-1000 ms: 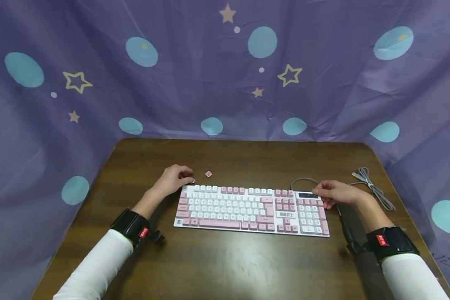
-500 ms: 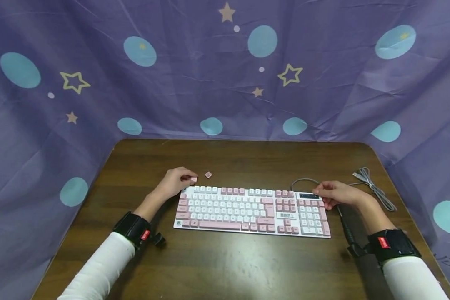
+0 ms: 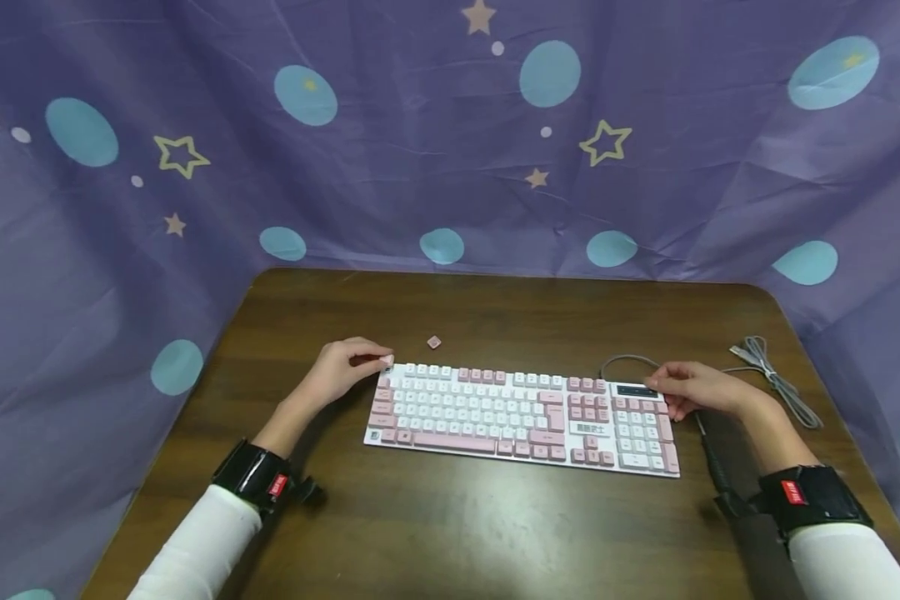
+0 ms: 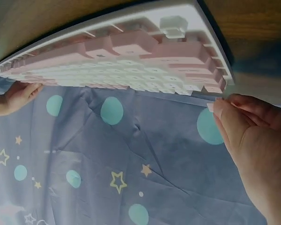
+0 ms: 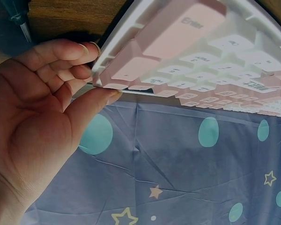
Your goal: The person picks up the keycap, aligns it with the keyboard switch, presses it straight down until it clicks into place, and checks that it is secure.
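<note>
A pink-and-white keyboard [image 3: 525,417] lies on the wooden table. At its far left corner my left hand [image 3: 339,372] pinches a small pink keycap [image 3: 387,361] between thumb and fingers. In the left wrist view, that keycap [image 4: 210,107] shows pale at the fingertips, close to the keyboard's corner keys; contact with the keyboard cannot be told. My right hand [image 3: 693,389] grips the far right corner, thumb on top near the dark display strip [image 3: 637,391], as the right wrist view also shows. Another pink keycap [image 3: 434,342] lies loose behind the keyboard.
A bundled grey cable [image 3: 776,379] lies at the right of the table, running to the keyboard's back. Beside my right hand is a dark-handled tool with a thin metal shaft [image 5: 26,33]. A purple patterned curtain [image 3: 435,150] hangs behind and around the table.
My left hand has brought the keycap from just behind the keyboard to its far left corner. The right hand keeps its grip. The head view has shifted slightly.
</note>
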`<state>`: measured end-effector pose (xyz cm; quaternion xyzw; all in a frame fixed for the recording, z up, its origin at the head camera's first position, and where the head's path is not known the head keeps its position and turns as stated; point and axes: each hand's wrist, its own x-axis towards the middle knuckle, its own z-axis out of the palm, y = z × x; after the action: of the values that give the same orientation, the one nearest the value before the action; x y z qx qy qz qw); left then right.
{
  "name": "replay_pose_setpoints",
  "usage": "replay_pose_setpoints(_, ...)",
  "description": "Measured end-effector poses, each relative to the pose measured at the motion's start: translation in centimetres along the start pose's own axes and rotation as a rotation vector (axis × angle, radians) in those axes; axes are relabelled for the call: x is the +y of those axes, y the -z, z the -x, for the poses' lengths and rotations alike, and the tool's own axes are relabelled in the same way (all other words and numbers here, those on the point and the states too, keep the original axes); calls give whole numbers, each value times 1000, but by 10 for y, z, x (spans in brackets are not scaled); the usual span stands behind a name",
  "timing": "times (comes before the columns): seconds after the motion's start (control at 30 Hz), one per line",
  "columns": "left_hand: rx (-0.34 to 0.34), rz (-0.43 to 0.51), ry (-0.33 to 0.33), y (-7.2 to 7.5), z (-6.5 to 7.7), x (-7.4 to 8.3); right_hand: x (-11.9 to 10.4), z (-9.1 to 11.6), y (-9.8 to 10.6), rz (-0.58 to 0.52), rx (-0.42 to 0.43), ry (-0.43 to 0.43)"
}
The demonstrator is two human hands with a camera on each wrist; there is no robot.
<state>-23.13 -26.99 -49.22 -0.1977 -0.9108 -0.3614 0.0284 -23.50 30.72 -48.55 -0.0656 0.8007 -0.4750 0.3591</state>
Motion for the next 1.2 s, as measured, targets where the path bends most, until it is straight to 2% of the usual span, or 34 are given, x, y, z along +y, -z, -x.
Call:
replay_pose_setpoints(0.23,-37,108,-25,6,16,14,-2,6,9,27,30,2)
replay_pose_setpoints(0.4,40,68,-77,6,27,20,-4,9,10,30,20,11)
replay_pose_setpoints(0.5,102,30,-99,4,25,16,-2,8,8,20,12,24)
replay_pose_setpoints(0.57,115,18,-85,3,21,12,-1,7,5,14,8,29)
replay_pose_setpoints(0.77,44,31,32,-5,13,-2,3,1,-2,21,13,38)
replay_pose_setpoints(0.83,25,36,48,-7,12,-5,5,-1,-3,19,13,39)
replay_pose_setpoints(1.2,-45,99,25,-5,-1,-7,4,3,0,7,25,29)
